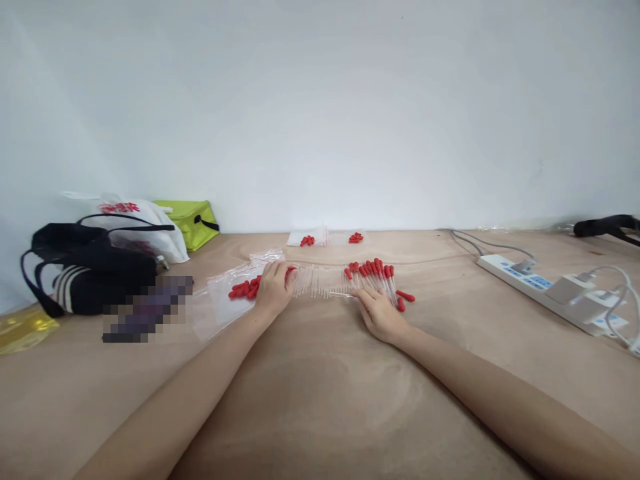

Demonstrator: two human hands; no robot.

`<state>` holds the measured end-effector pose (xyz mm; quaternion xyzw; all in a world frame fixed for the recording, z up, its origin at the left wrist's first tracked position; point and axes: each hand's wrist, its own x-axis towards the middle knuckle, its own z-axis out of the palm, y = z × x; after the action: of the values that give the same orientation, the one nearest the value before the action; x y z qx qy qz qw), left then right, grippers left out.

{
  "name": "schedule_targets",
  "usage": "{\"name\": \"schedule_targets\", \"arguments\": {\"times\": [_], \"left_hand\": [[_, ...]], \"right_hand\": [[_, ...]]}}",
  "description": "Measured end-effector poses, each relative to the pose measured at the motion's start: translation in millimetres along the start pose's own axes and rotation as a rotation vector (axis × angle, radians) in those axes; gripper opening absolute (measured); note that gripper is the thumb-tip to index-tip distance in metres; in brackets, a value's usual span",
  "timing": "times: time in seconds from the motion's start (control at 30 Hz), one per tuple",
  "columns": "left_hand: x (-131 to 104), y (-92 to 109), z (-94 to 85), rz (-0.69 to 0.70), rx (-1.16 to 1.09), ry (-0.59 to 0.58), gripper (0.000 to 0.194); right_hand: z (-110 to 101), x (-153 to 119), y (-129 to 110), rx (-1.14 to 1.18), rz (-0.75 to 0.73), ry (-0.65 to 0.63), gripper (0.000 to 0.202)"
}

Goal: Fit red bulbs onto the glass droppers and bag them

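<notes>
Several clear glass tubes (317,281) lie side by side in a row on the wooden table (320,400). My left hand (274,288) is at the row's left end, fingers closed around a red rubber bulb. Under and left of it, more red bulbs (245,289) rest on a clear plastic bag (220,310). My right hand (381,313) has its fingertips pressed together at the near ends of the tubes on the right; whatever they pinch is too small to name. Beyond it, several droppers with red bulbs (373,268) lie together, two more bulbs (405,296) at their right.
Two small bags with red bulbs (307,241) lie near the wall. At the left are a black bag (110,273), a white plastic bag (170,233), a green box bag (193,223) and yellow film (25,330). A power strip (540,287) with cables lies right.
</notes>
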<state>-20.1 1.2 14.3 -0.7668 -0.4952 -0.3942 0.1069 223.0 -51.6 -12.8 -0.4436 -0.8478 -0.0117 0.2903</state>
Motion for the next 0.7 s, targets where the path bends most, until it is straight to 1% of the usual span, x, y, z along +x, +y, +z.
{"name": "schedule_targets", "arguments": {"times": [0.07, 0.13, 0.2, 0.27, 0.37, 0.43, 0.53, 0.6, 0.7], "left_hand": [[-12, 10, -4.7, -0.02, -0.226, -0.009, 0.016], [-25, 21, -9.7, -0.051, -0.426, -0.092, 0.017], [-36, 30, -14.1, -0.031, -0.537, -0.183, 0.019], [-41, 36, -16.3, -0.018, -0.562, -0.219, 0.017], [-42, 38, -12.8, -0.075, -0.617, -0.205, 0.008], [-40, 36, -7.6, -0.131, -0.667, -0.21, 0.009], [-40, 33, -1.8, -0.184, -0.69, -0.251, 0.011], [-41, 32, -1.0, -0.181, -0.676, -0.266, 0.013], [-41, 32, -3.0, -0.139, -0.625, -0.26, 0.021]], "right_hand": [[-1, 0, -1, 0.02, -0.01, 0.028, 0.021], [-2, 0, -2, 0.03, -0.023, 0.054, 0.02], [-2, 0, -4, 0.03, -0.04, 0.072, 0.019], [-2, 1, -7, 0.029, -0.057, 0.082, 0.018], [-1, 2, -12, 0.025, -0.052, 0.104, 0.017], [0, 3, -15, 0.024, -0.023, 0.119, 0.017], [0, 5, -19, 0.037, 0.011, 0.11, 0.016], [0, 6, -20, 0.045, 0.028, 0.1, 0.016], [-1, 6, -20, 0.051, 0.051, 0.095, 0.017]]}}
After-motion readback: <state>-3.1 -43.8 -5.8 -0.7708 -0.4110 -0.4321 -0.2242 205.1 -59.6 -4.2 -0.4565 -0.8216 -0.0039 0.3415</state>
